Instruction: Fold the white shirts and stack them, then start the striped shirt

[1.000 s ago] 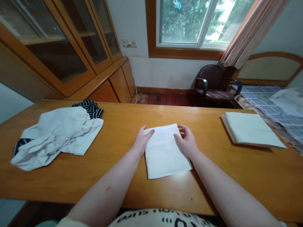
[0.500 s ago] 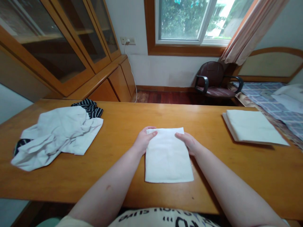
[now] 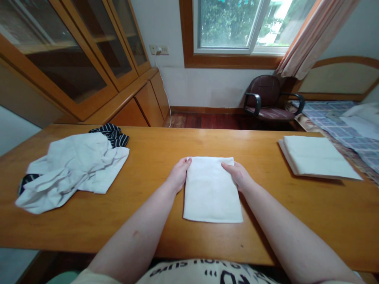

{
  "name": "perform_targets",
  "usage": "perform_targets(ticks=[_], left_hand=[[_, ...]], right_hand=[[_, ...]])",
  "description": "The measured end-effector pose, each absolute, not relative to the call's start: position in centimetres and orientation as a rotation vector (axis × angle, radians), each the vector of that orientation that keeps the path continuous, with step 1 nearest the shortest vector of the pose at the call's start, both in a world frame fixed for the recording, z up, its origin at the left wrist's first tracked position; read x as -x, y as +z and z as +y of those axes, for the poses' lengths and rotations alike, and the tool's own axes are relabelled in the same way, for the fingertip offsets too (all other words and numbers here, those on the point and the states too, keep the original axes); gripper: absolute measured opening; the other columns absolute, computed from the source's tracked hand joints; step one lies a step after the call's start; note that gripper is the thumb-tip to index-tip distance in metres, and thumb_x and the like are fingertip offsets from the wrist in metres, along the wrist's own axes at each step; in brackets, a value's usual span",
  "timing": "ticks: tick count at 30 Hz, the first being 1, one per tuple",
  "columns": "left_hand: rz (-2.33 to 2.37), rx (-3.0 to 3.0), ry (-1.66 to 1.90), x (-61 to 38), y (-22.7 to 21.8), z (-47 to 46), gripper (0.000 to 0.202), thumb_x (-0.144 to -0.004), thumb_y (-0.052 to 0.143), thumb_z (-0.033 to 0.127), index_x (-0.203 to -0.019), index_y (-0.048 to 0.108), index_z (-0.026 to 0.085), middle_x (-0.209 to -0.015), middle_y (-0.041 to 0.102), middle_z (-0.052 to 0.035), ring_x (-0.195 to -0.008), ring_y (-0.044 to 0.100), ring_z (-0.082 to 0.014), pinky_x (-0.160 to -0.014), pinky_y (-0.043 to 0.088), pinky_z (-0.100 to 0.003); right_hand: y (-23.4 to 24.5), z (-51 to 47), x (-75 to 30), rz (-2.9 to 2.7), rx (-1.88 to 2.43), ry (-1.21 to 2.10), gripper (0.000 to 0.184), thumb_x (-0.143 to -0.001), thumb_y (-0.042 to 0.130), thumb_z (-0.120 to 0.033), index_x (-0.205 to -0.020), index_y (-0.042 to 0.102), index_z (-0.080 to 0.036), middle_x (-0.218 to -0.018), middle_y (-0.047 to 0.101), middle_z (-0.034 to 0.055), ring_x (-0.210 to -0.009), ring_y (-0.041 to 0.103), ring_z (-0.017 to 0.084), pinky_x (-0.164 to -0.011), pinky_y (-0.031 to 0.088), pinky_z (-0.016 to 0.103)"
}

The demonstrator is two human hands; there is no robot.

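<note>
A folded white cloth lies in front of me on the wooden table, its near edge toward my body. My left hand pinches its far left corner between thumb and fingers. At the far right corner, the thumb of my right hand rests on top of the cloth, and the other fingers are hidden beneath or behind it. Both hands are closed on the cloth's sides.
A crumpled white garment lies at the left, with black striped fabric behind it. On the right sits a folded white stack of cloth. Beyond the table are a glass-door cabinet, a brown armchair and a bed.
The folded cloth has shifted slightly away from me and to the right. My left thumb has drawn back from over the cloth to its corner. The right hand has barely moved.
</note>
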State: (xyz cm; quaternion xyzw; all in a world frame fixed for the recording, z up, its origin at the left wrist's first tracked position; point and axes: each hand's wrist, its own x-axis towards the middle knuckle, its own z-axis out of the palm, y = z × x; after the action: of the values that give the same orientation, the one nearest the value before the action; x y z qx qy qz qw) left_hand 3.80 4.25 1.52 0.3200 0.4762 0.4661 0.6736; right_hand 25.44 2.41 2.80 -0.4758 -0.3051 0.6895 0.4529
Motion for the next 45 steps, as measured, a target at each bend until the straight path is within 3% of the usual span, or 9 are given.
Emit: perform_targets(ticks=[5, 12, 21, 31, 35, 38, 40, 42, 45], left_hand=[[1.100, -0.899, 0.824, -3.9, 1.4, 3.8, 0.051, -0.062, 0.079, 0.050, -0.093, 0.067, 0.012, -0.092, 0.073, -0.0130, -0.089, 0.068, -0.0294, -0.074, 0.053, -0.036], [1.056, -0.751, 0.965, -3.8, 1.8, 3.7, 0.049, -0.064, 0.079, 0.042, -0.100, 0.065, 0.011, -0.094, 0.073, -0.0131, -0.086, 0.069, -0.0275, -0.075, 0.055, -0.038], [1.038, -0.497, 1.155, -4.2, 2.3, 4.0, 0.027, -0.077, 0.068, 0.028, -0.098, 0.064, 0.011, -0.088, 0.074, -0.0116, -0.081, 0.071, -0.0250, -0.083, 0.055, -0.041], [0.911, -0.474, 1.087, -3.8, 2.8, 4.5, 0.042, -0.068, 0.075, 0.022, -0.107, 0.062, 0.010, -0.100, 0.072, -0.0143, -0.094, 0.069, -0.0291, -0.093, 0.051, -0.044], [0.867, -0.369, 1.079, -3.6, 2.6, 4.7, 0.043, -0.073, 0.070, 0.028, -0.111, 0.061, 0.010, -0.101, 0.072, -0.0140, -0.100, 0.067, -0.0296, -0.095, 0.049, -0.045], [0.837, -0.278, 1.134, -3.7, 2.4, 4.8, 0.041, -0.079, 0.064, 0.033, -0.114, 0.060, 0.012, -0.100, 0.073, -0.0119, -0.103, 0.065, -0.0278, -0.096, 0.049, -0.042], [0.856, -0.233, 1.197, -3.8, 2.4, 4.9, 0.040, -0.080, 0.063, 0.032, -0.114, 0.060, 0.012, -0.098, 0.073, -0.0105, -0.103, 0.065, -0.0268, -0.096, 0.049, -0.040], [0.892, -0.185, 1.251, -4.0, 2.5, 4.9, 0.037, -0.081, 0.062, 0.030, -0.114, 0.060, 0.013, -0.095, 0.073, -0.0097, -0.100, 0.066, -0.0258, -0.094, 0.050, -0.039], [0.864, -0.138, 1.316, -3.8, 3.0, 4.9, 0.030, -0.083, 0.057, 0.027, -0.109, 0.062, 0.013, -0.092, 0.074, -0.0086, -0.097, 0.067, -0.0243, -0.093, 0.050, -0.039]], right_hand=[[2.3, 2.9, -26.0, -0.725, 1.175, 1.655, 0.028, -0.071, 0.066, -0.030, -0.095, 0.064, -0.015, -0.090, 0.074, 0.0099, -0.086, 0.070, 0.030, -0.084, 0.054, 0.046], [2.4, 2.7, -27.0, -0.954, 1.120, 1.923, 0.045, -0.084, 0.043, -0.044, -0.107, 0.065, -0.011, -0.106, 0.070, 0.0162, -0.104, 0.065, 0.030, -0.093, 0.049, 0.047], [2.3, 2.5, -27.1, -0.918, 1.045, 2.025, 0.046, -0.065, 0.073, -0.028, -0.107, 0.065, -0.012, -0.105, 0.071, 0.0143, -0.092, 0.069, 0.028, -0.087, 0.051, 0.042], [2.7, 2.6, -27.7, -0.899, 1.110, 2.014, 0.042, -0.058, 0.075, -0.023, -0.098, 0.068, -0.012, -0.096, 0.073, 0.0117, -0.083, 0.069, 0.027, -0.081, 0.052, 0.040], [2.3, 2.6, -28.5, -0.779, 0.876, 2.152, 0.044, -0.062, 0.070, -0.046, -0.094, 0.068, -0.016, -0.097, 0.073, 0.0108, -0.092, 0.068, 0.029, -0.090, 0.048, 0.045], [2.0, 2.3, -28.8, -0.742, 0.749, 2.113, 0.063, -0.062, 0.060, -0.070, -0.095, 0.067, -0.017, -0.099, 0.072, 0.0116, -0.103, 0.063, 0.031, -0.096, 0.043, 0.049], [2.0, 2.1, -28.3, -0.756, 0.646, 2.066, 0.071, -0.061, 0.058, -0.075, -0.103, 0.065, -0.019, -0.108, 0.070, 0.0114, -0.115, 0.057, 0.031, -0.100, 0.039, 0.050], [2.2, 1.9, -27.5, -0.769, 0.559, 2.014, 0.067, -0.060, 0.065, -0.067, -0.109, 0.062, -0.022, -0.117, 0.067, 0.0092, -0.122, 0.052, 0.030, -0.102, 0.037, 0.049], [2.5, 2.2, -26.4, -0.732, 0.592, 1.917, 0.054, -0.062, 0.074, -0.035, -0.113, 0.060, -0.023, -0.119, 0.066, 0.0060, -0.116, 0.057, 0.027, -0.103, 0.040, 0.045]])
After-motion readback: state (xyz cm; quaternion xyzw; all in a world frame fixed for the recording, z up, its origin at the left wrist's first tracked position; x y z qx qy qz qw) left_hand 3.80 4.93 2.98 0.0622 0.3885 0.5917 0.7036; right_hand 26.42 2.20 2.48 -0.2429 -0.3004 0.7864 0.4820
